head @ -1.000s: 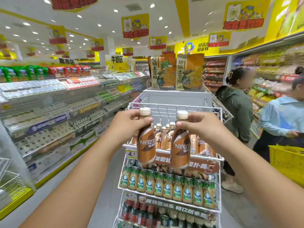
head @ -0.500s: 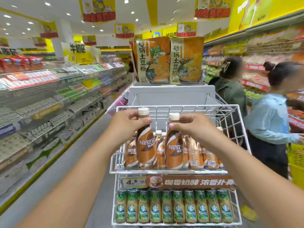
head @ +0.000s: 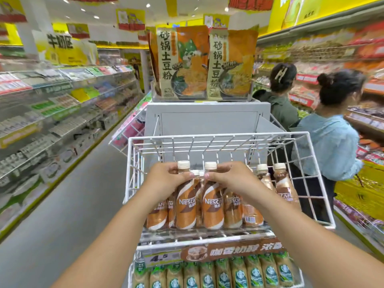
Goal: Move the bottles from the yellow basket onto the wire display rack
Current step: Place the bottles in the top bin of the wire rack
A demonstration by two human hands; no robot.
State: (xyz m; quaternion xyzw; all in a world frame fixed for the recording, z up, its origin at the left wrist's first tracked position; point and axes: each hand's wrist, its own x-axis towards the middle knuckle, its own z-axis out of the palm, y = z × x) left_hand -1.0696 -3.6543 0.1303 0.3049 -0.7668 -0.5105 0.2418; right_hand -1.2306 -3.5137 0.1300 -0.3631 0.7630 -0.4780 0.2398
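Hands hide bottle necks; yellow basket blurred, cropped.

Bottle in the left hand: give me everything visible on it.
The bottle in the left hand looks like clear plastic with a cream screw cap and a brown, orange and white wrap printed NESCAFE. It stands upright at the front of the wire rack's top shelf, its base at shelf level. The left hand grips its neck and shoulder. It sits close beside the right hand's bottle and other same-brand bottles.

Yellow basket blurred, cut by the right edge; lower green-label bottles cropped at the bottom.
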